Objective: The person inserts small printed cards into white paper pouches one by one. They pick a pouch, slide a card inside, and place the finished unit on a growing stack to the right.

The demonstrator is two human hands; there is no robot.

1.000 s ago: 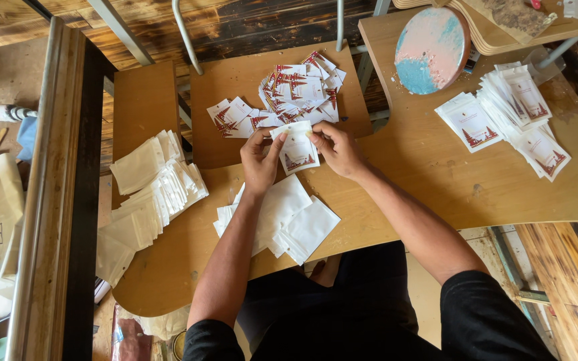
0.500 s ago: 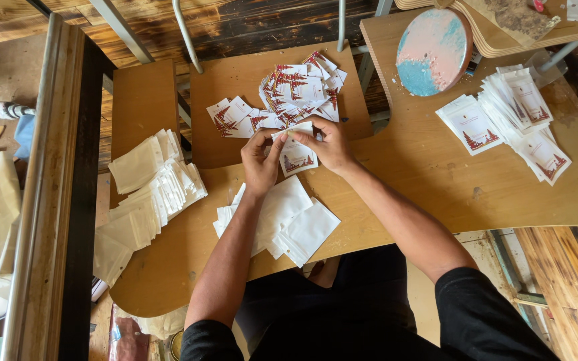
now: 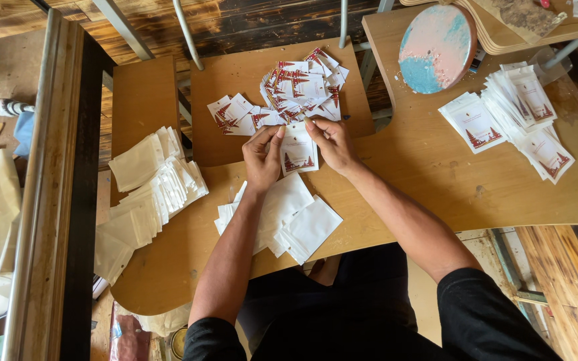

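We note the left hand (image 3: 262, 155) and right hand (image 3: 330, 142) each pinch a top corner of one white card (image 3: 298, 151); grip closed on it. Card hangs over the tabletop (image 3: 436, 180), long axis running away from us, red tree print at its near end, just before the loose card pile (image 3: 296, 90).

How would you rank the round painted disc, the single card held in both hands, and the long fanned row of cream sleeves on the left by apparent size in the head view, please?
1. Row of cream sleeves
2. Round painted disc
3. Held card, between left hand and right hand
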